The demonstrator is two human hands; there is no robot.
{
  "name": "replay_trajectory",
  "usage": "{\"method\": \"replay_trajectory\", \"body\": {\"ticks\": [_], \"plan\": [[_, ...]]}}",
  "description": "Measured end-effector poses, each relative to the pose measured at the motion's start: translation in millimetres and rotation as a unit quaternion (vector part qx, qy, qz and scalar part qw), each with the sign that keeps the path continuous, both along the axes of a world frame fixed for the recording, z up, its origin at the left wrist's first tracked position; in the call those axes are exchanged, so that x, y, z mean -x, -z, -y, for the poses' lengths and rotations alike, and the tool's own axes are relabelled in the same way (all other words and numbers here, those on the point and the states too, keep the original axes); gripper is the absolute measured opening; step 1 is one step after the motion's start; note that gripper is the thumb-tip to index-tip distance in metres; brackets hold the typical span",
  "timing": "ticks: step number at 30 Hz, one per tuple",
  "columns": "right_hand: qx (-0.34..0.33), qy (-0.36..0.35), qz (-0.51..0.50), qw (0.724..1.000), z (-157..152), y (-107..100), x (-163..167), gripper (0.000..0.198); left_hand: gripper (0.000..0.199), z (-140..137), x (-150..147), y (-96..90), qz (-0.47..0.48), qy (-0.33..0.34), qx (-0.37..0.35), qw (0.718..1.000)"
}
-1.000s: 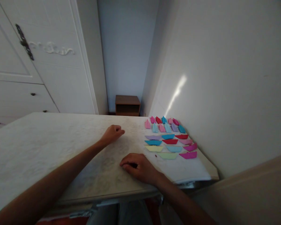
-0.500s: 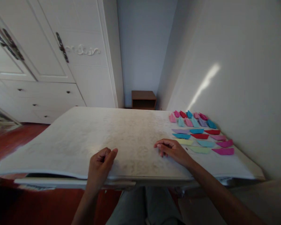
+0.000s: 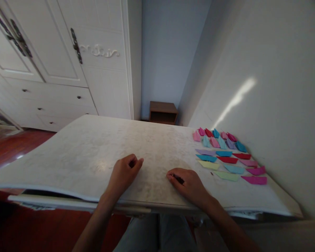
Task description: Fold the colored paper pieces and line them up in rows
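My left hand (image 3: 124, 172) rests over the near middle of the white table (image 3: 102, 138), curled into a loose fist with the thumb along the index finger. Nothing shows inside it. To its right, my right hand (image 3: 188, 183) lies on the tabletop, fingers folded under and thumb against the forefinger, with no object visible in it. Nearest to this hand are a pale yellow folded paper (image 3: 209, 165) and a light green folded paper (image 3: 227, 175). Several more folded papers, boat-shaped, lie flat in rows, including a red one (image 3: 227, 160) and a magenta one (image 3: 254, 180).
Behind the flat papers, several fuller folded pieces such as a pink one (image 3: 214, 142) are grouped at the table's far right. A small dark speck (image 3: 211, 173) lies beside them. Around the table are a white wardrobe (image 3: 107, 84), a brown cabinet (image 3: 163, 107) and the right wall (image 3: 273, 115).
My left hand has moved right and farther onto the table. My right hand has drawn nearer to me and its fingers have curled in. The view has shifted slightly; the papers stay in place.
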State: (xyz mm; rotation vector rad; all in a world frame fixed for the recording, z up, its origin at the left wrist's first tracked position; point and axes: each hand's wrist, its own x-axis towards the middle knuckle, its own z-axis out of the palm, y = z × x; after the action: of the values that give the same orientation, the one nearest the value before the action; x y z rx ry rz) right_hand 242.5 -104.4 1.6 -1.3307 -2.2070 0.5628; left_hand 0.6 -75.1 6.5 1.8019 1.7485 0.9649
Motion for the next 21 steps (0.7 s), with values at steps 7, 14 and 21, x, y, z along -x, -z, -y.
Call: {"method": "replay_trajectory", "body": {"ticks": [7,14,21], "plan": [[-0.016,0.019,-0.038,0.999,2.4,4.2,-1.4,0.021,0.043,17.2,2.6,1.8,0.098,-0.009,-0.015,0.995],[0.0,0.041,-0.076,0.996,3.7,2.4,-3.7,0.019,0.043,17.1,3.4,-0.9,0.146,-0.013,-0.003,0.989],[-0.01,0.024,-0.087,0.996,3.8,2.6,-4.5,0.019,0.043,19.0,4.7,-2.2,0.153,-0.01,-0.008,0.988]]}}
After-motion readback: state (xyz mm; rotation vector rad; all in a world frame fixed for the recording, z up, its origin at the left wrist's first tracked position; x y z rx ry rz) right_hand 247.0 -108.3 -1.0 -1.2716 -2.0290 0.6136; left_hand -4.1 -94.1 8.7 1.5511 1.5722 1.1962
